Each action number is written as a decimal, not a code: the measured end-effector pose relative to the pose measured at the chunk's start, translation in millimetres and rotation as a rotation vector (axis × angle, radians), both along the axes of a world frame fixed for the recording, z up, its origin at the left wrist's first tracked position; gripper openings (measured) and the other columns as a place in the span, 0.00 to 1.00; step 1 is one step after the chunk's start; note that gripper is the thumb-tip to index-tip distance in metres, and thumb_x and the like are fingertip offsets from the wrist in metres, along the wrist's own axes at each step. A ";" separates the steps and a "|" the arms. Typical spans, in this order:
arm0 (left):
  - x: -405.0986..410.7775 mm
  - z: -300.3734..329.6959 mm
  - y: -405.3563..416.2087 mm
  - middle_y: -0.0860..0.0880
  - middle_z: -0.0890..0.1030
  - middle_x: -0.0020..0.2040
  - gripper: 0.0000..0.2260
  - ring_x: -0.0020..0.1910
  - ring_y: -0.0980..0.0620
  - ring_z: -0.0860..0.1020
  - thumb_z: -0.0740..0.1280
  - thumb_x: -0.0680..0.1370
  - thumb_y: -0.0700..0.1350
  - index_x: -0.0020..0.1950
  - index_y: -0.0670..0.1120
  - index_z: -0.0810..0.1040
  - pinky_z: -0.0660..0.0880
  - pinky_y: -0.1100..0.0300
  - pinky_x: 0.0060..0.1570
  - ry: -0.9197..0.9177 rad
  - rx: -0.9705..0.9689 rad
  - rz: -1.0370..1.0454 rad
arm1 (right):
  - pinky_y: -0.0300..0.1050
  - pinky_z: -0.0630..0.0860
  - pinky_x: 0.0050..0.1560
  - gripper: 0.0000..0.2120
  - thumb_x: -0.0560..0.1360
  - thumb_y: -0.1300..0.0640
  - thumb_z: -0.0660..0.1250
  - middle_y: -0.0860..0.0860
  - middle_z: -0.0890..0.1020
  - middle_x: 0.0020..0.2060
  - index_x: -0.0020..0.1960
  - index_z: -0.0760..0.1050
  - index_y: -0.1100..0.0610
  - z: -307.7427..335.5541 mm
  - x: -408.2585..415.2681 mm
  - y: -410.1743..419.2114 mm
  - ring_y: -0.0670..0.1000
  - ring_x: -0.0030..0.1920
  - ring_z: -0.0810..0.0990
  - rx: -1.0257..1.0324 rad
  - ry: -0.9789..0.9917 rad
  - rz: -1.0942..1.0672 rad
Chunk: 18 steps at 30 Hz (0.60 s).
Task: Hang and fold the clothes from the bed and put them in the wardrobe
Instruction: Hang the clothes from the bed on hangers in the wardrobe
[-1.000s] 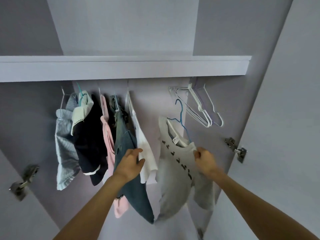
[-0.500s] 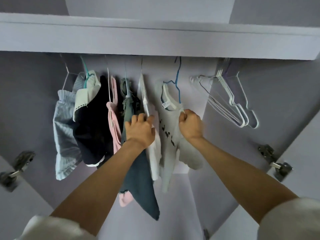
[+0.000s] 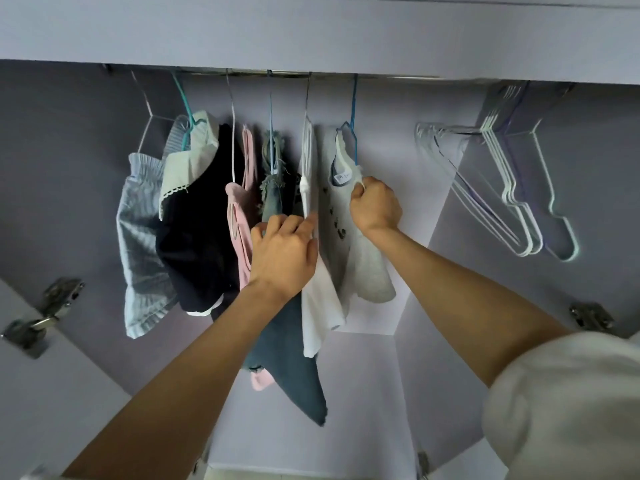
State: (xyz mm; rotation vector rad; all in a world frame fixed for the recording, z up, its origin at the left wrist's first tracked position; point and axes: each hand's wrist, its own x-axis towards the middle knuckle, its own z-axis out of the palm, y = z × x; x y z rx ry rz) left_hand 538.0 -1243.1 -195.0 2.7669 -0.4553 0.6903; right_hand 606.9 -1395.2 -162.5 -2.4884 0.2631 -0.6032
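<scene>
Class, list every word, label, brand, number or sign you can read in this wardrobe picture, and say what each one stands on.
Neck label inside the grey T-shirt that the right hand grips: dark marks on white, too blurred to read.
Small dark shapes printed down the T-shirt's front: a pattern, not letters.
No other text shows on the clothes, hangers or wardrobe.

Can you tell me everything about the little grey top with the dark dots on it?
The grey top is small and soft-looking, like cotton, with a column of little dark shapes down its front and a white label inside the neck. It hangs on a blue hanger hooked over the wardrobe rail, last in the row, beside a white top. The right hand grips its shoulder near the neckline. Its hem hangs loose.
</scene>
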 end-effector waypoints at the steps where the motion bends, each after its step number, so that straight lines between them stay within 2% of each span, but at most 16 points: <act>1: -0.2 0.3 -0.6 0.47 0.78 0.58 0.20 0.62 0.43 0.71 0.59 0.79 0.46 0.71 0.46 0.70 0.63 0.46 0.59 0.034 0.006 -0.006 | 0.51 0.73 0.50 0.15 0.80 0.56 0.53 0.60 0.79 0.53 0.55 0.75 0.63 -2.2 -0.8 -1.1 0.63 0.53 0.77 -0.002 0.006 0.015; 5: -3.5 2.1 -1.9 0.50 0.70 0.68 0.24 0.69 0.47 0.62 0.58 0.80 0.49 0.76 0.50 0.59 0.56 0.47 0.67 0.099 0.069 0.006 | 0.51 0.72 0.50 0.13 0.81 0.56 0.54 0.62 0.77 0.54 0.49 0.73 0.63 -2.6 -8.7 -4.4 0.64 0.52 0.76 0.030 0.037 0.129; 7: -14.5 4.8 -2.4 0.49 0.64 0.72 0.26 0.72 0.47 0.58 0.58 0.80 0.50 0.77 0.52 0.55 0.53 0.44 0.70 0.139 0.087 0.015 | 0.49 0.72 0.52 0.14 0.81 0.55 0.54 0.62 0.74 0.55 0.54 0.73 0.64 -3.1 -20.4 -6.5 0.63 0.52 0.76 0.051 0.079 0.201; 9: -27.8 5.0 1.1 0.48 0.58 0.75 0.27 0.73 0.46 0.56 0.57 0.80 0.51 0.77 0.54 0.53 0.50 0.43 0.72 0.179 0.086 0.029 | 0.51 0.72 0.57 0.17 0.80 0.55 0.55 0.62 0.73 0.56 0.65 0.70 0.62 -8.5 -37.5 -7.7 0.62 0.56 0.74 0.050 0.096 0.267; 11: -47.0 1.2 9.0 0.48 0.55 0.76 0.27 0.73 0.46 0.55 0.58 0.80 0.51 0.77 0.54 0.53 0.49 0.44 0.72 0.207 0.033 0.044 | 0.55 0.69 0.62 0.20 0.79 0.56 0.57 0.61 0.71 0.60 0.70 0.65 0.59 -15.6 -63.6 -6.5 0.60 0.62 0.70 0.021 0.055 0.263; 13: -72.0 -5.3 22.8 0.49 0.56 0.75 0.27 0.73 0.47 0.55 0.59 0.80 0.51 0.77 0.54 0.55 0.50 0.45 0.73 0.233 -0.060 0.058 | 0.55 0.68 0.64 0.19 0.78 0.60 0.59 0.60 0.71 0.62 0.68 0.68 0.61 -22.5 -98.7 0.8 0.60 0.64 0.69 0.013 -0.070 0.245; 16: -113.5 -17.8 49.7 0.49 0.59 0.74 0.25 0.72 0.47 0.57 0.61 0.79 0.50 0.76 0.52 0.60 0.53 0.48 0.71 0.261 -0.206 0.101 | 0.48 0.68 0.63 0.15 0.76 0.65 0.60 0.59 0.75 0.60 0.63 0.73 0.63 -32.1 -149.3 19.2 0.58 0.61 0.73 0.086 -0.165 0.336; 18: -140.6 -25.8 74.3 0.49 0.62 0.73 0.23 0.71 0.46 0.59 0.62 0.79 0.49 0.74 0.51 0.63 0.58 0.48 0.69 0.297 -0.260 0.158 | 0.42 0.69 0.59 0.14 0.77 0.64 0.60 0.56 0.78 0.57 0.62 0.75 0.61 -38.1 -175.4 36.0 0.54 0.58 0.75 0.133 -0.071 0.461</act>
